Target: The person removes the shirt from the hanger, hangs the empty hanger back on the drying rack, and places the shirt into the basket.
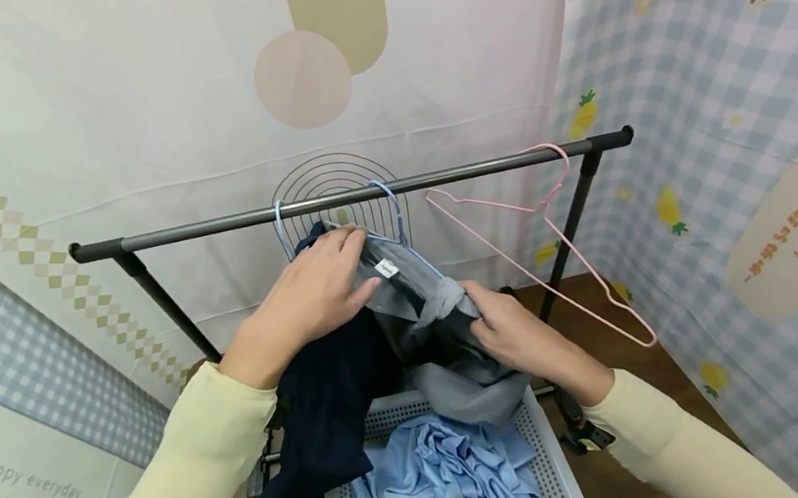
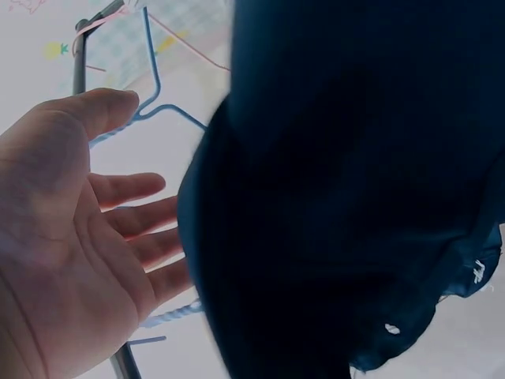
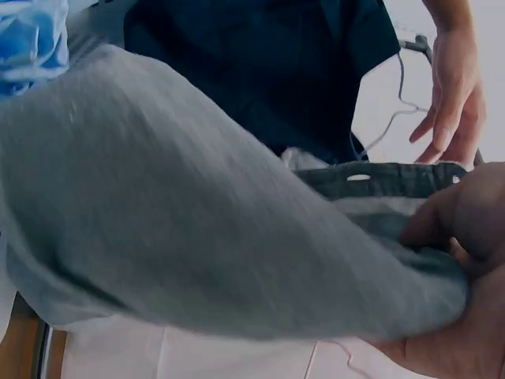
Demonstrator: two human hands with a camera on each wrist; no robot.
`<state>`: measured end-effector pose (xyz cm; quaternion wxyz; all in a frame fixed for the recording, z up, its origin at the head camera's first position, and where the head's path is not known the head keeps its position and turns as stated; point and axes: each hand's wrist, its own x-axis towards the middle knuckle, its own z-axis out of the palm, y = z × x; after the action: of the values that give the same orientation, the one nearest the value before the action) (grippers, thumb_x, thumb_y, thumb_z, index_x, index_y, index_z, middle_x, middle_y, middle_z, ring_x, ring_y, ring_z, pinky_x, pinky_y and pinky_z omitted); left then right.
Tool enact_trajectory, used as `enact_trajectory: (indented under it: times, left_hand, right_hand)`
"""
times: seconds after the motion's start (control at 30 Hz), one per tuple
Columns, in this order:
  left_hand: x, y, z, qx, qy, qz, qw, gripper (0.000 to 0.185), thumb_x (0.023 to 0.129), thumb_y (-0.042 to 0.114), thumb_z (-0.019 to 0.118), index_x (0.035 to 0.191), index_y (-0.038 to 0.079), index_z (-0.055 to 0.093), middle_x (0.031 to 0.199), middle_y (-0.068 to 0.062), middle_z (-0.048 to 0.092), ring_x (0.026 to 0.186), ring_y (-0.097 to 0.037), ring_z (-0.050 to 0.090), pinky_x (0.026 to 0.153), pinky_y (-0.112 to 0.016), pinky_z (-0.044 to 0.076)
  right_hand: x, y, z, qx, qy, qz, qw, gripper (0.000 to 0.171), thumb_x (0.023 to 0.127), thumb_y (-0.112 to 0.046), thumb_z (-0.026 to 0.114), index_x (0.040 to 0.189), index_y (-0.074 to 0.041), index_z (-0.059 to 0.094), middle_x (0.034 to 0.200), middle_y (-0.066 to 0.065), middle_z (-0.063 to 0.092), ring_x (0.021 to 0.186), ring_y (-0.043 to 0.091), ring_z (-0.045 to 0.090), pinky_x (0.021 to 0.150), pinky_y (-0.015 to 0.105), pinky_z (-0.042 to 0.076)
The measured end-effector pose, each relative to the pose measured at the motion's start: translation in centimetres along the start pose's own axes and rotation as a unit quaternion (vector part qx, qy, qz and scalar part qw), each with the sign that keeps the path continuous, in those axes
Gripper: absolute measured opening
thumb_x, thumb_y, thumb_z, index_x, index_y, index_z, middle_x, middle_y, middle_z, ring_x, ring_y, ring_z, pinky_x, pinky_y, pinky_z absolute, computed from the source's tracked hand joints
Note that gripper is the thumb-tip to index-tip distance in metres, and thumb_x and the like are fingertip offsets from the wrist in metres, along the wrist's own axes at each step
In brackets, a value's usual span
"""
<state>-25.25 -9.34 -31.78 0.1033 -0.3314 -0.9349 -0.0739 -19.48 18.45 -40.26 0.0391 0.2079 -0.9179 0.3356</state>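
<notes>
A grey shirt (image 1: 459, 359) with a white neck label hangs partly on a blue hanger (image 1: 394, 212) hooked over the rail. My right hand (image 1: 512, 331) grips the bunched grey cloth near the hanger's right end; the right wrist view shows thumb and fingers pinching the fabric (image 3: 197, 213) beside a strip with buttonholes. My left hand (image 1: 316, 285) is at the collar, close below the rail, its fingers extended. In the left wrist view that hand (image 2: 87, 229) shows its palm, with some fingertips hidden behind a navy garment (image 2: 339, 174). This navy garment hangs from another blue hanger (image 1: 280, 229).
A black clothes rail (image 1: 207, 228) spans the view. On its right side hangs a bare pink hanger (image 1: 497, 249). Below stands a white perforated basket (image 1: 559, 463) with crumpled light blue cloth (image 1: 444, 478) in it. Patterned curtains (image 1: 714, 115) surround the rack, and a round wire piece (image 1: 331, 165) is behind the rail.
</notes>
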Motion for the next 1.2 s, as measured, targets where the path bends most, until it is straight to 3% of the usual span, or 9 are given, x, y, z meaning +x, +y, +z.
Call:
enact_trajectory:
  times: [0.13, 0.37, 0.53, 0.7, 0.8, 1.0, 1.2]
  left_hand:
    - [0.6, 0.4, -0.2, -0.007, -0.004, 0.003, 1.0, 0.065, 0.101, 0.037, 0.065, 0.149, -0.003, 0.046, 0.15, -0.022, 0.051, 0.138, -0.04, 0.051, 0.11, -0.056, 0.046]
    - [2.5, 1.5, -0.3, 0.017, 0.001, 0.027, 0.9995, 0.061, 0.102, 0.034, 0.063, 0.147, -0.004, 0.047, 0.148, -0.021, 0.054, 0.132, -0.038, 0.056, 0.106, -0.052, 0.05]
    - [3.3, 2.1, -0.1, 0.03, 0.004, 0.046, 0.9985, 0.06, 0.104, 0.034, 0.062, 0.147, -0.003, 0.048, 0.148, -0.021, 0.054, 0.134, -0.036, 0.055, 0.109, -0.049, 0.049]
    - [3.1, 2.2, 0.1, 0.03, 0.016, 0.057, 0.9978, 0.062, 0.102, 0.034, 0.064, 0.148, -0.003, 0.047, 0.148, -0.021, 0.054, 0.134, -0.037, 0.055, 0.11, -0.049, 0.048]
    - [2.7, 2.1, -0.1, 0.024, 0.025, 0.052, 0.998, 0.063, 0.101, 0.033, 0.066, 0.149, -0.003, 0.047, 0.148, -0.021, 0.054, 0.135, -0.037, 0.055, 0.111, -0.05, 0.047]
    - [2.0, 1.7, -0.2, 0.005, 0.048, 0.052, 0.9975, 0.06, 0.101, 0.032, 0.067, 0.147, -0.002, 0.05, 0.145, -0.02, 0.057, 0.133, -0.035, 0.056, 0.108, -0.05, 0.049]
    - [1.4, 1.5, 0.0, -0.015, 0.092, 0.086, 0.9919, 0.055, 0.099, 0.027, 0.07, 0.141, -0.005, 0.056, 0.139, -0.021, 0.062, 0.129, -0.035, 0.06, 0.109, -0.047, 0.049]
  right_hand:
    - [-0.1, 0.8, -1.0, -0.01, 0.009, 0.016, 1.0, 0.051, 0.096, 0.004, 0.046, 0.146, -0.004, 0.051, 0.128, 0.021, 0.068, 0.093, 0.028, 0.063, 0.08, 0.043, 0.049]
    - [-0.4, 1.3, -3.1, -0.032, 0.022, -0.006, 0.999, 0.051, 0.094, 0.006, 0.047, 0.142, -0.008, 0.055, 0.129, 0.017, 0.069, 0.105, 0.027, 0.065, 0.086, 0.046, 0.051]
    - [-0.9, 1.2, -4.1, -0.024, 0.021, -0.019, 0.999, 0.052, 0.094, 0.009, 0.047, 0.142, -0.009, 0.055, 0.127, 0.015, 0.07, 0.095, 0.025, 0.063, 0.082, 0.044, 0.049]
    - [-1.9, 1.5, -4.9, -0.027, 0.023, -0.021, 0.999, 0.05, 0.094, 0.011, 0.046, 0.14, -0.008, 0.056, 0.119, 0.014, 0.07, 0.068, 0.015, 0.048, 0.07, 0.034, 0.042]
    - [-2.4, 1.7, -5.3, -0.029, 0.025, -0.029, 0.999, 0.05, 0.094, 0.012, 0.046, 0.138, -0.009, 0.057, 0.115, 0.013, 0.069, 0.061, 0.01, 0.041, 0.065, 0.03, 0.04]
    - [-3.3, 2.2, -6.2, -0.057, 0.026, -0.076, 0.995, 0.051, 0.091, 0.014, 0.05, 0.134, -0.012, 0.06, 0.099, 0.003, 0.068, 0.066, 0.006, 0.045, 0.064, 0.027, 0.039]
    - [-3.6, 2.6, -7.3, -0.065, 0.037, -0.127, 0.989, 0.056, 0.088, 0.016, 0.053, 0.133, -0.017, 0.062, 0.098, -0.006, 0.066, 0.075, 0.005, 0.05, 0.066, 0.026, 0.038]
